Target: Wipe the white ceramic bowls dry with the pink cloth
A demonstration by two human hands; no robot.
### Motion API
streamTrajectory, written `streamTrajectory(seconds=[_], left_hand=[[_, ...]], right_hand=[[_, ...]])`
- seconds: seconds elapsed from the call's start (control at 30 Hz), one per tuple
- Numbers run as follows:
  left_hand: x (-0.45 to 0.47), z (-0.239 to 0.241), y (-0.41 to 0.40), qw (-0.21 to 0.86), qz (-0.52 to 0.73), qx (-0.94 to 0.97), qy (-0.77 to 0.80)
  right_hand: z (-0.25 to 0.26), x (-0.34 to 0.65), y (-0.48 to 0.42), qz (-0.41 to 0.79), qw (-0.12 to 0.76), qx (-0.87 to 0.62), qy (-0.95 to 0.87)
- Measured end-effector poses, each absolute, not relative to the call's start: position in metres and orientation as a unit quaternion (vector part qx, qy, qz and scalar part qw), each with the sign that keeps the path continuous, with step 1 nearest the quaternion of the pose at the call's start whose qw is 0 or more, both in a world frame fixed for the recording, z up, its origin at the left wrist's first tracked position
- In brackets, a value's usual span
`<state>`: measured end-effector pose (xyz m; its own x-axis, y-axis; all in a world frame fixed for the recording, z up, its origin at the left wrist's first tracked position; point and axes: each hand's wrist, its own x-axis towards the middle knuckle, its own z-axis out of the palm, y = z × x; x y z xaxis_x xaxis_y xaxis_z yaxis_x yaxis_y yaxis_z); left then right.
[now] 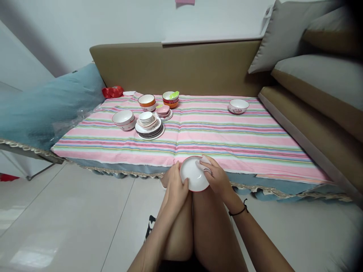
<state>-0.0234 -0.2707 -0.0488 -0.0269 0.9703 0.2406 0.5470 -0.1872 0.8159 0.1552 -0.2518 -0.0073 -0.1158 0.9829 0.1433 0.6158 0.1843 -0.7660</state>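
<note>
The left hand point(175, 186) grips the rim of a small round white ceramic bowl with a red edge point(193, 175), held over the knees just off the near edge of the pink striped cloth point(227, 136). The right hand point(217, 177) presses a pale folded rag point(204, 165) against the bowl's inside. A stack of white plates point(149, 128) stands near the far left corner, and 1 white bowl with red pattern point(238, 106) at the far right edge.

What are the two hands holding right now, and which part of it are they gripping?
The left hand grips the left rim of a round white red-edged bowl; the right hand presses a small pale cloth against its upper right rim.

Our left hand point(176, 186) and right hand point(216, 177) together above our knees, fingers curled, seemingly in a grip.
</note>
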Motion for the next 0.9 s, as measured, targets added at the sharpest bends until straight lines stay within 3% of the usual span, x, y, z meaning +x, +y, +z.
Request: streamTrajectory(seconds=[0.1, 0.4, 0.53, 0.7, 0.9], left_hand=[[-0.023, -0.048, -0.273, 0.237, 0.427, 0.666, 0.564], [-0.056, 0.007, -0.235, 0.383, 0.254, 0.742, 0.487], [-0.040, -0.009, -0.243, 0.350, 0.327, 0.683, 0.551], [-0.009, -0.036, -0.289, 0.234, 0.466, 0.595, 0.612], [-0.026, -0.025, -0.278, 0.277, 0.419, 0.676, 0.539]], right_hand=[[-0.006, 0.158, -0.256, 0.290, 0.344, -0.573, -0.685], [0.006, 0.156, -0.263, 0.337, 0.298, -0.541, -0.710], [0.005, 0.152, -0.260, 0.330, 0.307, -0.556, -0.698], [-0.001, 0.149, -0.266, 0.316, 0.312, -0.595, -0.670], [0.001, 0.153, -0.269, 0.334, 0.311, -0.594, -0.662]])
